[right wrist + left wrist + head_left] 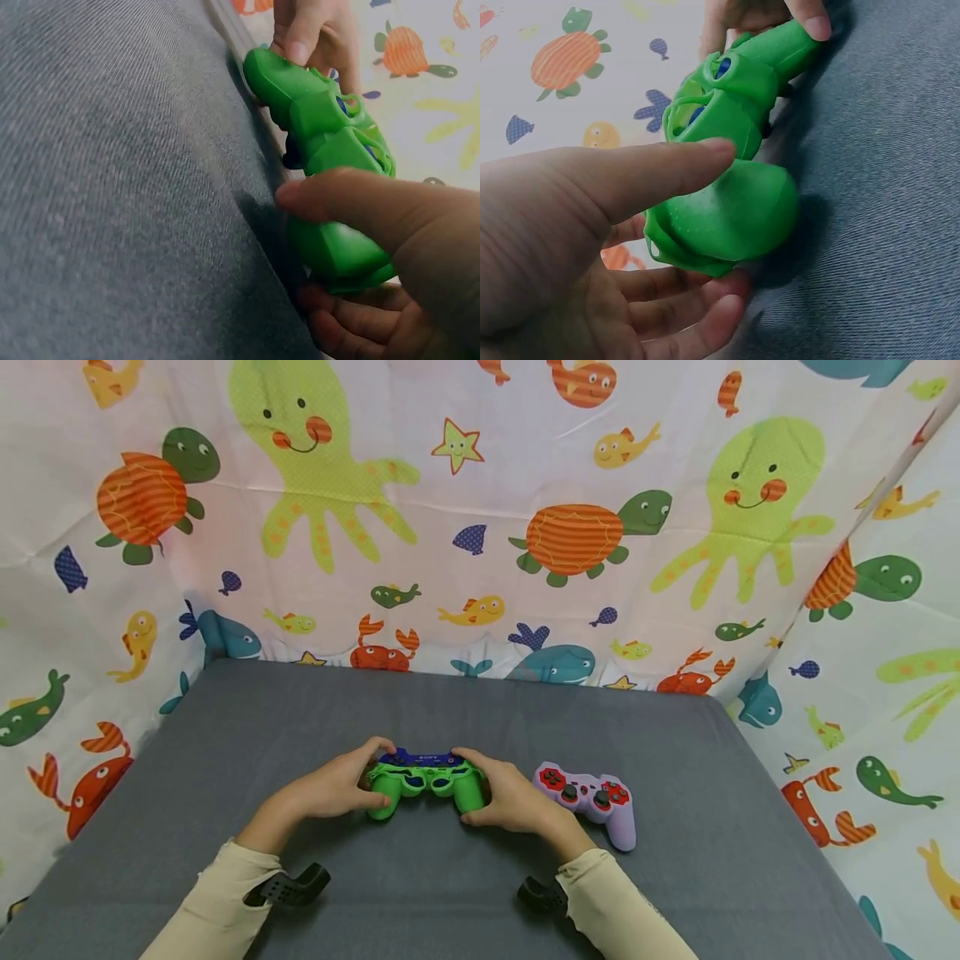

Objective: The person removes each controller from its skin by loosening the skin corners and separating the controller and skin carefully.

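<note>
A blue game controller (426, 760) in a green rubbery cover (381, 793) is held between both hands just over the grey cloth. Its blue body shows along the far edge and through openings in the cover. My left hand (330, 787) grips the left handle, thumb on the near face and fingers behind and beneath. Around the right handle curls my right hand (517, 797), with its thumb near the handle's end. The left wrist view shows the cover's loose edge (656, 244) by the left fingers. The controller's underside is hidden.
A lilac game controller (592, 797) with red button areas lies on the cloth, right beside the right wrist. Grey cloth (420, 893) covers the table. A curtain (465, 585) printed with sea animals stands behind and at both sides.
</note>
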`<move>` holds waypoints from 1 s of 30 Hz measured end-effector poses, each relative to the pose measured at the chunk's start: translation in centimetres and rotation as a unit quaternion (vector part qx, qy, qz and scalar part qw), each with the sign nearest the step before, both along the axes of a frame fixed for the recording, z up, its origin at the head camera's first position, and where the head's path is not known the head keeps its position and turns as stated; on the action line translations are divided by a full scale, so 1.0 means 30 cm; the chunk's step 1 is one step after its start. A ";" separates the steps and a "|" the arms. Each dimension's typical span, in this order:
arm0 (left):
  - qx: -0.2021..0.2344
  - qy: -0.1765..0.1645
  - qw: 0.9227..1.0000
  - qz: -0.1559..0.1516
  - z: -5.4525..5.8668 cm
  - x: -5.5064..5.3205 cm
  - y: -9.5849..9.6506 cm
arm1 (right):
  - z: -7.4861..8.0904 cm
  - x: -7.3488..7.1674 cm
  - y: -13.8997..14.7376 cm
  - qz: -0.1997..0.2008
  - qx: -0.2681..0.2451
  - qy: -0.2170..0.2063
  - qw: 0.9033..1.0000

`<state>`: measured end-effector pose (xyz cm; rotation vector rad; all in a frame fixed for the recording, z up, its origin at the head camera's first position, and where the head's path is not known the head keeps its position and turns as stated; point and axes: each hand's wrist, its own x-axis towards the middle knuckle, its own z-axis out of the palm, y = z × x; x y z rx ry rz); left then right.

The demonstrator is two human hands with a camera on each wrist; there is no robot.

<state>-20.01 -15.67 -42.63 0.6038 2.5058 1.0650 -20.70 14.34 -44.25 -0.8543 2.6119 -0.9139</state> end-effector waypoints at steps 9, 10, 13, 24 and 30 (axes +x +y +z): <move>0.012 0.016 1.000 0.004 0.008 -0.020 -0.023 | -0.016 -0.013 0.010 -0.043 -0.105 -0.064 0.991; 0.017 0.019 1.000 0.007 0.006 -0.023 -0.027 | -0.016 -0.014 0.010 -0.047 -0.116 -0.071 0.990; 0.035 0.030 0.999 0.023 0.003 -0.031 -0.038 | -0.010 -0.017 0.005 -0.058 -0.143 -0.095 0.983; 0.069 0.030 0.995 0.065 -0.011 -0.041 -0.041 | 0.004 -0.019 0.002 -0.081 -0.181 -0.136 0.971; 0.092 0.020 0.993 0.069 -0.034 -0.038 -0.034 | 0.007 -0.015 0.002 -0.085 -0.189 -0.145 0.967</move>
